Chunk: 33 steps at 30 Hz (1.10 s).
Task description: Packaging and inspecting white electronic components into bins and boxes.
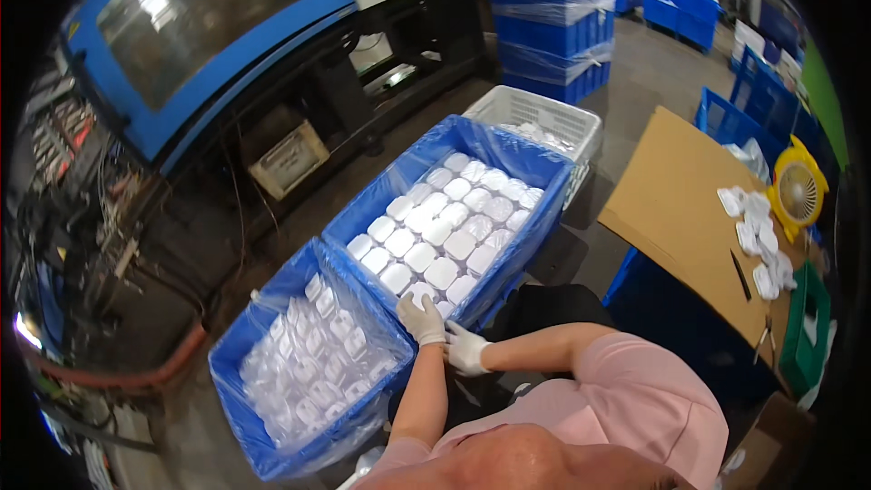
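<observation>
Because they are small, thin-walled white plastic lids [442,231], packed flat in neat rows inside the upper blue crate [535,177], they look light, fairly stiff and smooth enough to slip, so a pinch across the rim of one at the near edge seems the surest hold. The left hand [423,318], gloved in white, rests on the lids at the crate's near corner with its fingers curled down onto them, though whether they are clamped on one I cannot tell. The right hand [465,349], also gloved, sits just behind and touching the left wrist, fingers loosely together and holding nothing visible. A clear plastic liner [413,163] drapes over the crate walls and could snag or crackle under the fingers. Just beside it, lower left, a second blue crate [240,349] holds clear parts under a similar film. Beyond stand a white mesh basket [535,118], stacked wrapped blue bins [549,23] and a blue machine [209,27]. To the right, a cardboard-topped desk [676,209] carries loose white pieces [758,236] and a yellow fan [798,191], well apart from the hands.
</observation>
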### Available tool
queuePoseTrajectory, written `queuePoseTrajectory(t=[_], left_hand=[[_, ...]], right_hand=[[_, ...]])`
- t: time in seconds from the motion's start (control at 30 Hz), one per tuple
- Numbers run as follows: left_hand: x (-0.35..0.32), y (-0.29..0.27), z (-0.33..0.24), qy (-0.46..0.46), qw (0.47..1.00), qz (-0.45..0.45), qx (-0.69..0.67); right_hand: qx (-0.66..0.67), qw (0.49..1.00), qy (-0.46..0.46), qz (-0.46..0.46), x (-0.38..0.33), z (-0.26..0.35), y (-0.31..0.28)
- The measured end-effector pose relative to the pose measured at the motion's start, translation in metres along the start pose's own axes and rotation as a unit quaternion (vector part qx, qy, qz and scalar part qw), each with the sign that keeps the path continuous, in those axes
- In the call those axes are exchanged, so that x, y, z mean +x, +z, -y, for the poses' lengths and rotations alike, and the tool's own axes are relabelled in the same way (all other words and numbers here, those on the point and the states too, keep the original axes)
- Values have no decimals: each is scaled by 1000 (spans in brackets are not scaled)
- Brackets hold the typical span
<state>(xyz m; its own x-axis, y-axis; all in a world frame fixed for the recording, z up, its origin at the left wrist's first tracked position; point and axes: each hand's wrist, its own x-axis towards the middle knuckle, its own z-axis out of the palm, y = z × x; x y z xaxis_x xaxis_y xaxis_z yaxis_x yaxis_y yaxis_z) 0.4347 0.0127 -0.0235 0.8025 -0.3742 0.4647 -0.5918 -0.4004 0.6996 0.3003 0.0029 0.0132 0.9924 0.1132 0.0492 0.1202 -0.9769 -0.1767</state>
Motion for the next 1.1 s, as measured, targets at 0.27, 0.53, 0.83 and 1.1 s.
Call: queuePoseTrajectory(t=[0.27, 0.53, 0.83, 1.1], left_hand=[[4, -54, 34, 75, 983, -31, 166], [-1, -142, 76, -98, 813, 369, 440], [-8, -161, 102, -100, 898, 363, 227], [-19, -149, -13, -9, 927, 335, 166]], right_hand=[[-41, 927, 350, -129, -218, 11, -102], [-70, 917, 325, -220, -255, 13, -92], [-36, 944, 251, -210, -236, 28, -87], [-38, 947, 263, -179, -250, 29, -91]])
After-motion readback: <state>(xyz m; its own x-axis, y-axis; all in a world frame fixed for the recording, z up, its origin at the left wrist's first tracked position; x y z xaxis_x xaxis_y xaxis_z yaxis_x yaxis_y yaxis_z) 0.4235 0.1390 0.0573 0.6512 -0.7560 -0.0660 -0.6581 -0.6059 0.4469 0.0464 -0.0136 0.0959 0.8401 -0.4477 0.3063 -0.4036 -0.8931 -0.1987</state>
